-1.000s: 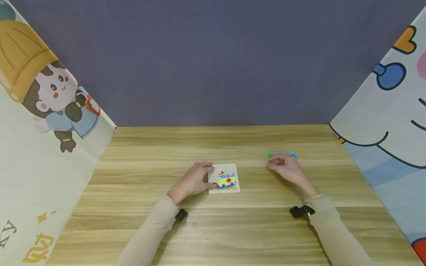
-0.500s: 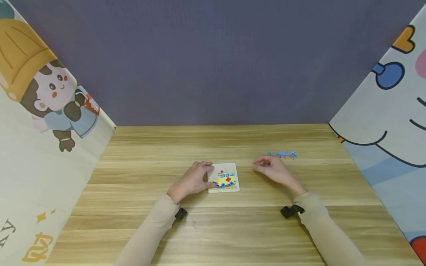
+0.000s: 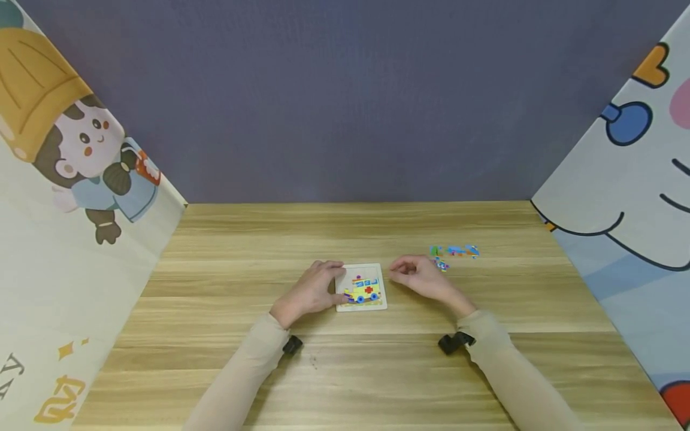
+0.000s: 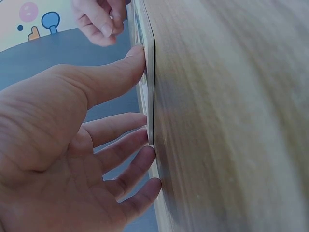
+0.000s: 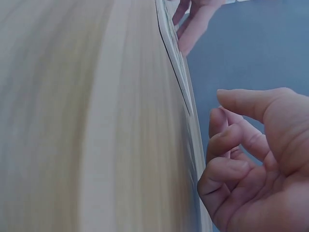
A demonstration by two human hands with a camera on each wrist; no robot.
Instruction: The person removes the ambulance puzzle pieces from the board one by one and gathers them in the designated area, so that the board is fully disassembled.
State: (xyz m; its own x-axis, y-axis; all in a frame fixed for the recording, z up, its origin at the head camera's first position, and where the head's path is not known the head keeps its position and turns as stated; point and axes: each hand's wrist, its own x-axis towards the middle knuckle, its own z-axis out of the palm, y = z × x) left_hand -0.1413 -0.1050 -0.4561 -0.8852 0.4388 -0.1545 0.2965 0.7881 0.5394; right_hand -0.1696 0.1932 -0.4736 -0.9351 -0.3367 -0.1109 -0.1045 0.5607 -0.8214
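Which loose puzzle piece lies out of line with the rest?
The mostly blue piece lowest in the head view, seen beside the right hand; the other loose pieces form a row behind it.

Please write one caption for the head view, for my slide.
Left hand touches the ambulance puzzle board; right hand is near its right edge, with loose pieces on the table.

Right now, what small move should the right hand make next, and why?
I'd probably ease the right hand leftward over the ambulance puzzle board: the two are close, the board's upper part looks bare, and the left hand touches its left side, perhaps steadying it. Whether the right hand holds anything, I cannot tell.
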